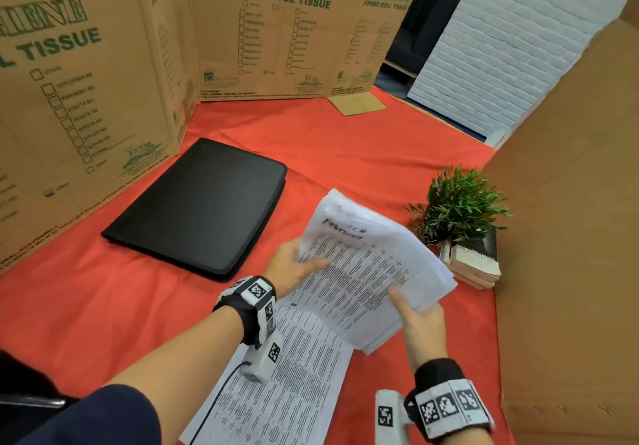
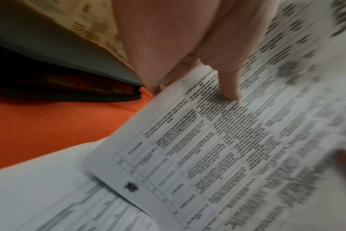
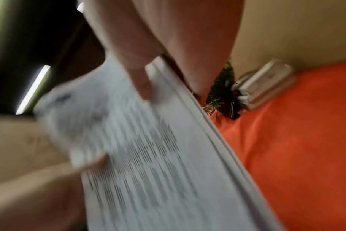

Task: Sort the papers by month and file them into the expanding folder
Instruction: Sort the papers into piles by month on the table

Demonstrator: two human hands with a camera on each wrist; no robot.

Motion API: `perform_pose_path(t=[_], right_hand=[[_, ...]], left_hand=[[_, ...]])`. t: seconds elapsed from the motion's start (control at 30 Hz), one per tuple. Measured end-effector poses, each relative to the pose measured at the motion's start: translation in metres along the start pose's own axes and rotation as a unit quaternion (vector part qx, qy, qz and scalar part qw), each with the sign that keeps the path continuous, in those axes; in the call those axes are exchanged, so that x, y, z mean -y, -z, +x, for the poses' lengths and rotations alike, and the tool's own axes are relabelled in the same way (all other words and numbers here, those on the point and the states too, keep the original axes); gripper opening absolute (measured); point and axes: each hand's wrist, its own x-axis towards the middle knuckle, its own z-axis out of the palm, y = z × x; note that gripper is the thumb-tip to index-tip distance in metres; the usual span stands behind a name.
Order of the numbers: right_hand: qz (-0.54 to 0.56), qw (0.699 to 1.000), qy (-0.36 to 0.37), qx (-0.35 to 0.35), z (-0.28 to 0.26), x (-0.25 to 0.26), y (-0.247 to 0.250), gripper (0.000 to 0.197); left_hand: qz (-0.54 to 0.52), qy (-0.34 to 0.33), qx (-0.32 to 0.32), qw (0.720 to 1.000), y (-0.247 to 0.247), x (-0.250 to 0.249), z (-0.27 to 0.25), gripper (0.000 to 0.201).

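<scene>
Here, paper stack (image 1: 373, 271) in both hands, long axis up-left

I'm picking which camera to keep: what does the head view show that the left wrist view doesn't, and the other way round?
Only the head view shows the cardboard boxes, the small plant, the right hand and the handwritten word on the top sheet. Only the left wrist view shows the folder's layered edge up close. Both show the stack of papers, the left hand gripping it and the red cloth.

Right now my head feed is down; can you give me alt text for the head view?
Both hands hold a stack of printed papers above the red tablecloth, left hand at its left edge, right hand at its near corner. One sheet lies flat beneath; a closed black folder lies left.
</scene>
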Motion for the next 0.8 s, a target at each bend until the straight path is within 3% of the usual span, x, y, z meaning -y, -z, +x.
perform_pose_path(t=[0.1,0.23,0.4,0.5,0.6,0.73,0.8], right_hand=[[-0.026,0.997,0.017,-0.065,0.004,0.002,0.008,0.014],[-0.034,0.988,0.04,-0.142,0.014,0.014,0.044,0.036],[-0.099,0.969,-0.126,-0.189,0.013,-0.039,0.096,0.052],[-0.177,0.947,-0.144,-0.227,-0.005,-0.083,0.114,0.039],[-0.227,0.938,-0.112,-0.235,-0.024,-0.117,0.129,0.023],[-0.258,0.943,-0.075,-0.199,-0.043,-0.134,0.142,0.027],[-0.247,0.948,-0.09,-0.178,-0.048,-0.14,0.149,0.017]], left_hand=[[0.01,-0.026,-0.009,1.0,-0.02,-0.01,0.008,0.035],[0.097,-0.003,0.018,0.995,-0.058,-0.026,0.009,0.029],[0.184,0.12,0.132,0.967,-0.11,0.012,-0.011,0.025],[0.291,0.148,0.184,0.927,-0.134,0.051,-0.026,0.028],[0.389,0.129,0.168,0.896,-0.14,0.075,-0.036,0.03],[0.394,0.118,0.109,0.905,-0.134,0.095,-0.039,0.022],[0.383,0.124,0.084,0.911,-0.131,0.098,-0.04,0.021]])
